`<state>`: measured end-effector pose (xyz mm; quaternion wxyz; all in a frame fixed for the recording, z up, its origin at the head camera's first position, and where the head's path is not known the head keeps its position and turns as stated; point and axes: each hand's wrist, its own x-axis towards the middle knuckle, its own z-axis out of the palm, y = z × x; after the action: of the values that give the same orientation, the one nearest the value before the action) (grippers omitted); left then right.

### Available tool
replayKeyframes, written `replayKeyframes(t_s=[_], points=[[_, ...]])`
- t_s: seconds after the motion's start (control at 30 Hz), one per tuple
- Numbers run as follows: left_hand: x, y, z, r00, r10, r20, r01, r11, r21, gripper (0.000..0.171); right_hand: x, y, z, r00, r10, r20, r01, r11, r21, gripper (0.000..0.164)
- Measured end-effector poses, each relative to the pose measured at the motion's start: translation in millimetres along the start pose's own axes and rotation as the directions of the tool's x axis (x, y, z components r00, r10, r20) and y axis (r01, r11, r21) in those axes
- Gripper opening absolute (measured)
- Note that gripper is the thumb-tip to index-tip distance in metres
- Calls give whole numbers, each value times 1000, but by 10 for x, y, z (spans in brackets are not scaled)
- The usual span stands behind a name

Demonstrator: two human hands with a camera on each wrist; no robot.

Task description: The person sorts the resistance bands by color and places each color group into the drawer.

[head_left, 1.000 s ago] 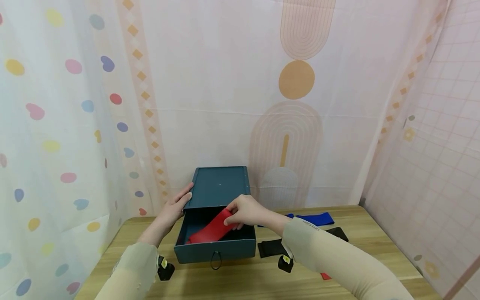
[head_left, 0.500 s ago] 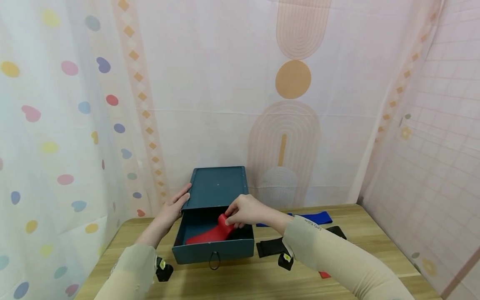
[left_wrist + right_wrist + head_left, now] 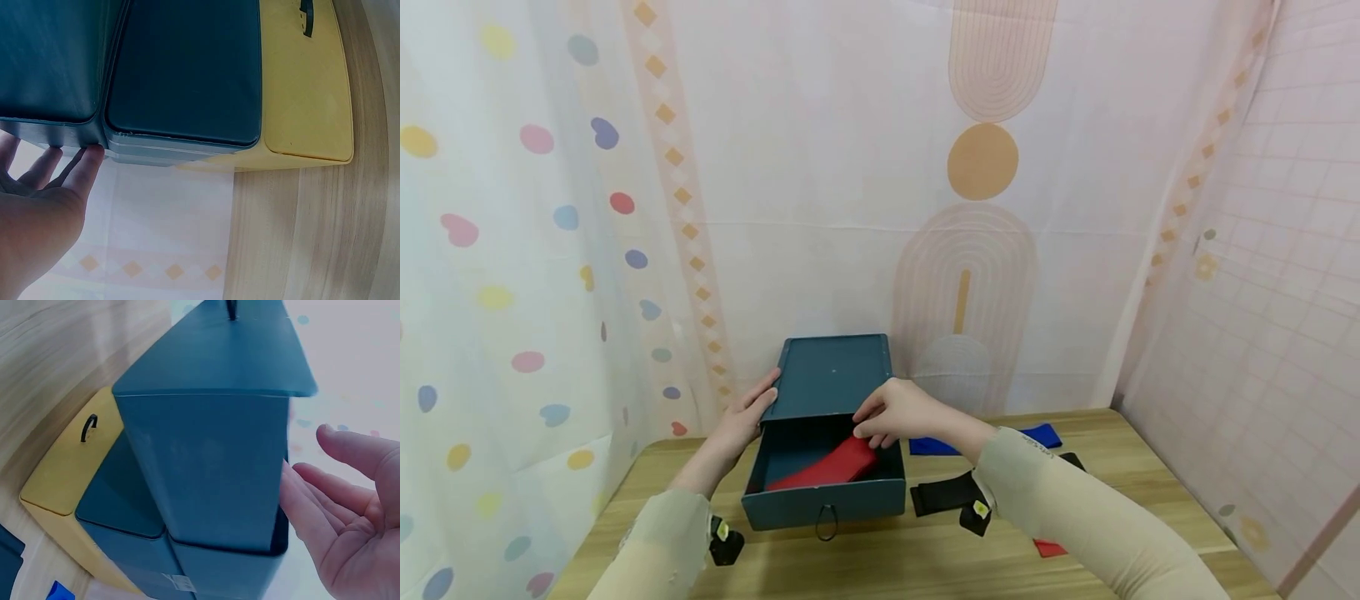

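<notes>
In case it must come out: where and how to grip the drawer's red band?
Probably pinch the red band at its raised right end, from above: that end is nearest the right hand, while the left end lies low behind the drawer's front wall.

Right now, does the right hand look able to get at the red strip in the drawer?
Likely yes: the drawer stands open, and the right hand is close above the red strip, nothing visibly between.

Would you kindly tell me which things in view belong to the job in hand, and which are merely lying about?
In use: red strip, open teal drawer, right hand, left hand.

Apparently lying about: blue strip, black strip, small red piece, yellow drawer.
</notes>
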<state>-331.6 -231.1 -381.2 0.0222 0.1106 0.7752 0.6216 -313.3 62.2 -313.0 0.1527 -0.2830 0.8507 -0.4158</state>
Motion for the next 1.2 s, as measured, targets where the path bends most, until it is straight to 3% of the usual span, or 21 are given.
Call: replayKeyframes(t_s=[0.43,0.73,1.03,1.2], points=[[0,-5,-43,1000,-1,-2,1,1000,-5,62,-383,230,-295,998,-41,-44,47,989,141,34],[14,-8,-93,1000,3,8,-3,1000,-11,63,-743,776,-420,990,28,-137,3,976,219,38],[-18,-3,-120,1000,-3,-7,3,1000,-11,63,-1087,1326,-515,973,31,-230,-6,994,107,34],[-26,-9,-122,1000,-20,-9,20,1000,0,64,-1270,1607,-563,971,52,-235,-28,994,104,32]])
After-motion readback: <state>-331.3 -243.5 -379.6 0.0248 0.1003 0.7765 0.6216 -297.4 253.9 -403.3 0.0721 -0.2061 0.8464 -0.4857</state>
